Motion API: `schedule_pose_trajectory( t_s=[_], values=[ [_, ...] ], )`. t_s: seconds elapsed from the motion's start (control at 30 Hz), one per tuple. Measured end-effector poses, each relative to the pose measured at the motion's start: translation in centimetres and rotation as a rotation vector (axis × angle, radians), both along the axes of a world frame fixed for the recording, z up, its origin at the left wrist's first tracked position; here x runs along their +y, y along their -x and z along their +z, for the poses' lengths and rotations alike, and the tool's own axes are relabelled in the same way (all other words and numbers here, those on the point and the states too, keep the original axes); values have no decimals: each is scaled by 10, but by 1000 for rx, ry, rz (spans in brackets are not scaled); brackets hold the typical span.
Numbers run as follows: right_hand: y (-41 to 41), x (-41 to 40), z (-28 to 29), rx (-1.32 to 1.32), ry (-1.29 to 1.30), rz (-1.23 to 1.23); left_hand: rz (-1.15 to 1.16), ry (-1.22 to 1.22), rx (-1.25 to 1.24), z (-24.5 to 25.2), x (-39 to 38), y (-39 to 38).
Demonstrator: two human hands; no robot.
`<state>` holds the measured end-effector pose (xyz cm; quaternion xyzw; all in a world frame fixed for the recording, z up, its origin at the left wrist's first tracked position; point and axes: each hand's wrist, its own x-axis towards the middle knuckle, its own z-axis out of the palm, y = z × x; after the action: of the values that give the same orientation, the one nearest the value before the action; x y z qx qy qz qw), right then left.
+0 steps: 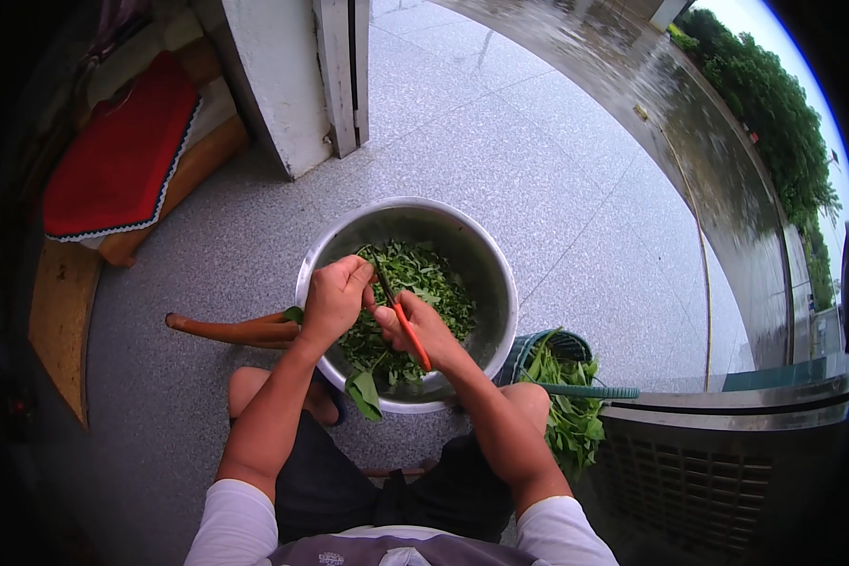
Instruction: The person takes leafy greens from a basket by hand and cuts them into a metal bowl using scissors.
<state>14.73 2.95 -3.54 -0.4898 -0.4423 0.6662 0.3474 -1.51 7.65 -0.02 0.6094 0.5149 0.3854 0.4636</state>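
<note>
A wide metal basin [488,247] stands on the floor before me, with chopped green leaves [424,272] covering its bottom. Over it, my right hand [424,329] grips scissors [412,338] with orange-red handles, the dark blades pointing up and away from me. My left hand [336,293] pinches thin green stems [368,249] close beside the blades. Its fingers partly hide the stems, and whether the blades touch them is unclear. One large green leaf [364,395] hangs at the basin's near rim, below my hands.
At the right, a green woven basket [516,357] holds long leafy greens [569,417] spilling toward me. Curved wooden pieces [233,331] lie left of the basin. A wooden seat with a red cloth [124,163], a wall end [276,85] and a metal door panel [707,453] stand around.
</note>
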Motion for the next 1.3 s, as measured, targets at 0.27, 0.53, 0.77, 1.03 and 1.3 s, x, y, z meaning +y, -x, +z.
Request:
schedule_pose_trajectory(
  t_s=[0.27,0.53,0.77,1.03,1.3],
  values=[
    [0,1,8,-33,11,-15,-55,76,10,2,3,9],
    [-4,3,2,-15,-66,-84,-118,244,-383,0,4,7],
    [-2,0,1,-57,-75,-2,-63,37,-32,2,0,3],
    [-3,1,12,-76,6,15,-118,58,38,8,3,10],
    [-4,12,25,170,-139,-307,-318,397,-398,4,2,9]
  ],
)
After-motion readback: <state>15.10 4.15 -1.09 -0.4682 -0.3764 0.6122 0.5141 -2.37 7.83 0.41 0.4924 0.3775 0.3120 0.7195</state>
